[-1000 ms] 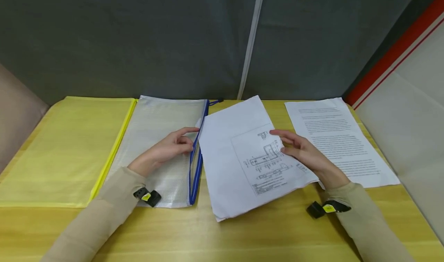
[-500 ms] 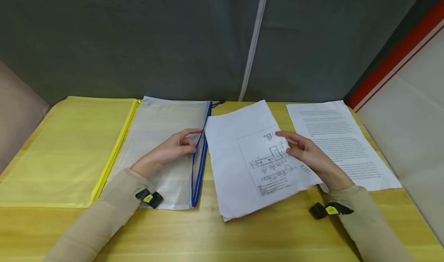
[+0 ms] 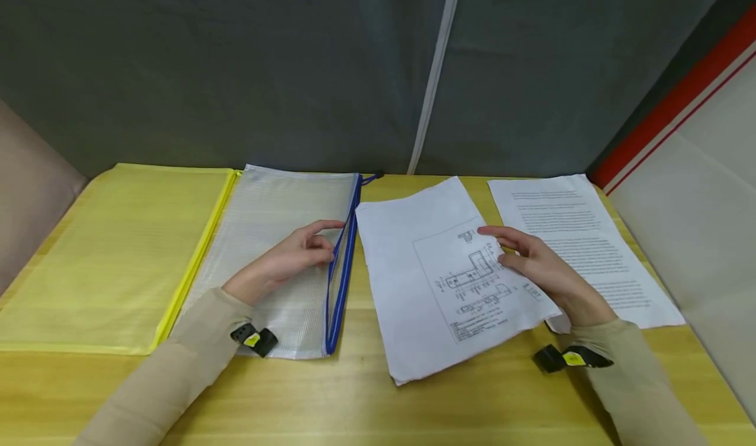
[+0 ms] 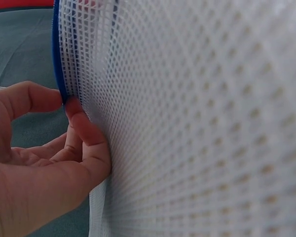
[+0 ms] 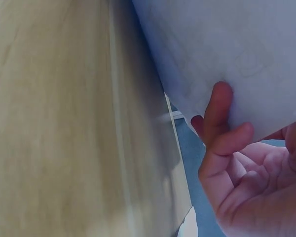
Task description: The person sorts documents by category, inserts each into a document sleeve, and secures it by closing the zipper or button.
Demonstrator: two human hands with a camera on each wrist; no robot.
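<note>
Sliding right since a second ago, the diagram sheet (image 3: 449, 279) has drawn clear of the white mesh pouch (image 3: 277, 249), so a strip of bare worktop (image 3: 360, 393) now shows between them. I see my right hand (image 3: 540, 269) resting on that sheet's right part, fingers loosely bent over the print; from the wrist view a fingertip (image 5: 218, 106) presses the paper, so this grip holds the page by touch, not by a pinch. My left hand (image 3: 289, 256) lies on the pouch, thumb and forefinger nipping its blue zipper edge (image 4: 59, 74), a narrow grip on the trim. The sheet's far right corner overlaps the text page (image 3: 581, 243), which reaches near the worktop's right edge. A yellow pouch (image 3: 106, 256) lies just beside the white one on the left. Open wood runs along the near edge. The worktop is pale yellow-grained wood; behind it hangs a dark grey fabric wall (image 3: 236, 72) with a pale seam, and a red stripe (image 3: 679, 79) shows at right. The pouch is coarse woven mesh, the paper smooth and flat.
</note>
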